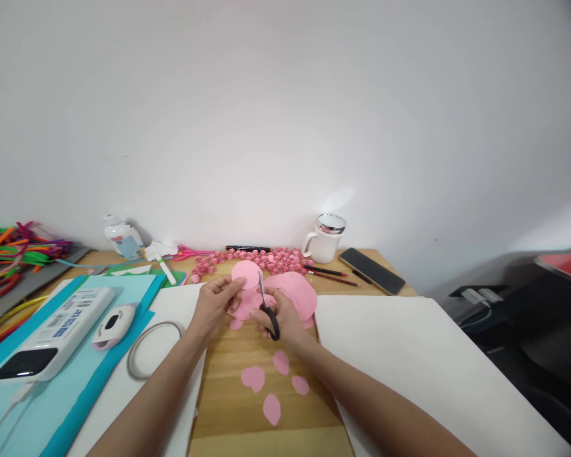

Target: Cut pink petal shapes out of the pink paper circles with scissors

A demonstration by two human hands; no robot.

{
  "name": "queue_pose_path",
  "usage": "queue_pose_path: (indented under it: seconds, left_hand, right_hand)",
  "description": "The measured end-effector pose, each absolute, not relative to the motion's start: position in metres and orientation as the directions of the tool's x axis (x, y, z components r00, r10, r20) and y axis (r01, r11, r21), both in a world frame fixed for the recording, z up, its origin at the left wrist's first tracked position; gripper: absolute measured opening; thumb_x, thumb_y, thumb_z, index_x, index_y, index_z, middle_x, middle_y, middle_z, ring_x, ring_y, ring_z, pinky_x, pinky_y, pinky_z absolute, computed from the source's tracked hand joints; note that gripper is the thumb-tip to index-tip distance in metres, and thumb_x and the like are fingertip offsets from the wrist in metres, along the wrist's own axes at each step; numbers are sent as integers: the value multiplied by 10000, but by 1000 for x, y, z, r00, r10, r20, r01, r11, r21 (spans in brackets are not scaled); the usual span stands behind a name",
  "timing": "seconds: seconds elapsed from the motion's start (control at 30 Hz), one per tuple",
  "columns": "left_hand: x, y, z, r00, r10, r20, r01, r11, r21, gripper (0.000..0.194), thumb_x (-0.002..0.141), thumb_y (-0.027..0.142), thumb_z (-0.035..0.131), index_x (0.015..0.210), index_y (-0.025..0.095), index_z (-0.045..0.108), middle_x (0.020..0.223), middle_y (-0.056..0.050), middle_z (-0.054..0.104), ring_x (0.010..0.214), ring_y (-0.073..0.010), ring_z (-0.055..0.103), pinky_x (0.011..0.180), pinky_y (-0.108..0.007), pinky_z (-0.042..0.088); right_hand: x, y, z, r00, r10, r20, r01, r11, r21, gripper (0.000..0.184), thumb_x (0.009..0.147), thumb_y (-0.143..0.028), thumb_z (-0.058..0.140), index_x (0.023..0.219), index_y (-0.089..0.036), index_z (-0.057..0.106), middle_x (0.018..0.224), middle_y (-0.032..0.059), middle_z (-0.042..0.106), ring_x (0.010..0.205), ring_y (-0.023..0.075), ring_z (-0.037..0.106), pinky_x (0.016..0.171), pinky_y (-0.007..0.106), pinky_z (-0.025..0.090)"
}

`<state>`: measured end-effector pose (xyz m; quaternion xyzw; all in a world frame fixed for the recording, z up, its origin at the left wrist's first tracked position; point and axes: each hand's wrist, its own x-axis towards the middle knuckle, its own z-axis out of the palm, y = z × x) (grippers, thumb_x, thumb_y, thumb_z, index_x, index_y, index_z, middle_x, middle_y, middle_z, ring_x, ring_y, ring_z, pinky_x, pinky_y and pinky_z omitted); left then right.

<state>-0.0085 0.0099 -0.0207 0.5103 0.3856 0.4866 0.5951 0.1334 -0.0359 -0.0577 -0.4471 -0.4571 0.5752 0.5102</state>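
Observation:
Between its thumb and fingers my left hand (219, 299) pinches a round pink paper disc (245, 274), held up above the table. My right hand (280, 314) grips black-handled scissors (269, 311), their blades pointing up at the disc's right edge. Whether the blades touch the paper I cannot tell. Beneath and behind my hands lie larger pink paper rounds (297, 295), partly covered. Nearer to me on the wood, several small pink paper pieces are scattered, among them a petal-shaped piece (271, 409) and a heart-like piece (253, 379).
Many small pink rolled bits (285, 259) lie along the wall. At the back right are a white mug (324, 240) and a phone (372, 271). White boards (409, 343) flank the wood. To the left sit a white power bank (57, 333), a bracelet-like ring (131, 362) and a bottle (124, 238).

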Motion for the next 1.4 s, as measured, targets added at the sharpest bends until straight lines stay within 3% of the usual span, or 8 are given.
queue_pose_path:
  seconds: [0.17,0.37,0.67,1.0,1.4]
  left_hand:
    - [-3,5,-23,343,939,-14,-81,44,996,320,697,383,701,547,136,563,381,41,497,328,-48,394,359,-175,264]
    - [-5,6,-24,295,955,-16,-58,35,998,419,689,407,695,433,144,492,331,51,426,299,-37,346,330,-175,246]
    - [-8,5,-24,355,931,-87,25,83,996,364,658,394,722,484,138,530,355,50,458,293,-53,379,317,-179,300]
    - [-6,5,-18,337,941,-16,-6,19,1000,368,660,390,720,486,159,493,356,64,427,309,-54,368,328,-180,265]
    - [-5,6,-18,296,955,18,-70,3,998,345,692,399,695,523,158,514,374,58,461,315,-46,358,342,-179,256]
  right_hand:
    - [130,-37,-58,-99,993,-59,-195,-77,-978,634,608,-421,764,1083,-166,432,453,-99,527,355,79,448,359,174,329]
    - [130,-39,-56,-160,985,-68,-178,-96,-979,630,600,-386,776,1089,-182,436,511,-98,537,399,86,465,408,200,375]
    - [134,-40,-49,-139,990,-16,-228,-48,-972,647,573,-313,803,1081,-185,423,611,-79,548,476,74,439,479,206,343]
    - [134,-38,-55,-134,991,-9,-221,-38,-975,594,631,-320,763,1099,-178,426,513,-108,489,436,69,412,423,179,292]
    - [134,-39,-51,-131,989,-71,-167,-93,-982,613,605,-421,765,1058,-174,435,467,-95,529,358,76,429,357,170,296]
